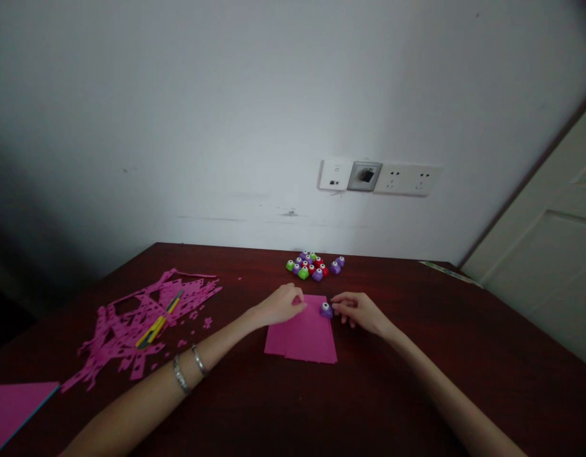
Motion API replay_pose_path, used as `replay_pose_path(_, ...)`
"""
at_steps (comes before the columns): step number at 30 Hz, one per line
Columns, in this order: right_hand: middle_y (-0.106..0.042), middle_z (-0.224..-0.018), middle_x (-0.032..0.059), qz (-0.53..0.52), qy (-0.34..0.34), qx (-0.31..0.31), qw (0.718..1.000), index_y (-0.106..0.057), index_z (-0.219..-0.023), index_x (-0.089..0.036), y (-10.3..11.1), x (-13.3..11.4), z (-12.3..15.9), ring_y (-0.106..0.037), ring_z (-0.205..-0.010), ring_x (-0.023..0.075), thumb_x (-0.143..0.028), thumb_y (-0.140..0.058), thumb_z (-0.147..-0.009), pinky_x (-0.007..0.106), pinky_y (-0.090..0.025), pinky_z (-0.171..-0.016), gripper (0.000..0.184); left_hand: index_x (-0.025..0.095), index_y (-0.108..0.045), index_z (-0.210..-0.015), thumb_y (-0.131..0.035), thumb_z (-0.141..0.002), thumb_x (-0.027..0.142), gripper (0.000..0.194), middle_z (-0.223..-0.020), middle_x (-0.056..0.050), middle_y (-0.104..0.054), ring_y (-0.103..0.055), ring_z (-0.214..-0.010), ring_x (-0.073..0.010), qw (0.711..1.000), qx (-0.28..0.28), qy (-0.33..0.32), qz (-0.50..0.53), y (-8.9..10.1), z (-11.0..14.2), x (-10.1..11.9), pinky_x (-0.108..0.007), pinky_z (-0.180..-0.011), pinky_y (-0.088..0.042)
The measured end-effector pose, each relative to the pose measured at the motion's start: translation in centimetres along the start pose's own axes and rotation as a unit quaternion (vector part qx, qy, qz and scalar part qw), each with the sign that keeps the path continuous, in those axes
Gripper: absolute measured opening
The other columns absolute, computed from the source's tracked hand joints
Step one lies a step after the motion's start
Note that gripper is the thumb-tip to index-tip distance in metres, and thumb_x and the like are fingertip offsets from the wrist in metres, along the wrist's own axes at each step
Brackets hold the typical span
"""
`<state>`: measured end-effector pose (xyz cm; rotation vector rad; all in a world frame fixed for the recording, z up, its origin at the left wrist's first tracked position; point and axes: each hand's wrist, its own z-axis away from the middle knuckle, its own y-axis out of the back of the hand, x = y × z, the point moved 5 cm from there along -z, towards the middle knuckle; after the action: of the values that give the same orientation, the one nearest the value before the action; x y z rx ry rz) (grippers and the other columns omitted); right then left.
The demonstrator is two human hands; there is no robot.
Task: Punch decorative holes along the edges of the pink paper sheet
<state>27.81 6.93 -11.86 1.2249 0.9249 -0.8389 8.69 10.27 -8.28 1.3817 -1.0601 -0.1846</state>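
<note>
Behind the dark reddish-brown table (pixel 392 298) rises a pale, scuffed wall (pixel 217 114), brightest above its middle and dim toward the left; a row of switch and socket plates (pixel 378 176) sits above the table's far edge, and a whitish panelled door (pixel 550 254) stands beyond its right side

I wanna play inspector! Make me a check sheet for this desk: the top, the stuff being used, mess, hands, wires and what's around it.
Surface: dark red desk.
Things in use: overlapping pink sheets; small purple gadget by their right edge.
Clutter: pink cut scraps at left, yellow cutter on them; colourful gadgets bunched behind the sheets.
Hands: left hand at the sheets; right hand beside the purple gadget, grip unclear.
Cables: nothing seen.
Surroundings: pale wall, wall sockets, door.
</note>
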Motion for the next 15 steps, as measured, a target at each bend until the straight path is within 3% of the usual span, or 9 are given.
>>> replay_pose_path(5,-0.056,-0.054,-0.0017,-0.006,-0.08,0.001,0.997,-0.053,-0.07,-0.015,0.0,0.1,-0.3,-0.043,-0.037,0.0039,-0.054,-0.059,-0.072,0.015,-0.025,-0.03,0.039,0.013,-0.059,-0.064,-0.046,-0.081,0.037,0.032,-0.061,0.0,-0.057,-0.051,-0.059,-0.0109,0.994,-0.002,0.05,0.097,0.1,-1.3,-1.2,-0.023,-0.056,-0.036)
replay_pose_path(11,-0.053,-0.048,-0.0022,0.033,-0.123,-0.076,0.989,-0.05,-0.061,-0.016,-0.1,-0.1,-1.2,-0.038,-0.034,0.0029,-0.065,-0.058,-0.066,0.015,-0.017,-0.03,0.05,0.012,-0.058,-0.06,-0.048,-0.078,0.042,0.036,-0.054,0.0,-0.054,-0.046,-0.046,-0.0073,0.96,-0.124,0.115,0.224,-1.0,-3.5,-1.8,-0.021,-0.045,-0.032)
replay_pose_path(15,-0.049,-0.043,-0.0038,0.062,-0.145,-0.099,0.982,-0.05,-0.056,-0.016,-0.1,-0.1,-1.8,-0.034,-0.033,0.0022,-0.067,-0.06,-0.062,0.016,-0.015,-0.03,0.053,0.012,-0.057,-0.058,-0.048,-0.078,0.05,0.043,-0.054,0.0,-0.054,-0.043,-0.044,-0.0067,0.948,-0.158,0.138,0.24,-1.3,-4.4,-0.8,-0.021,-0.043,-0.03)
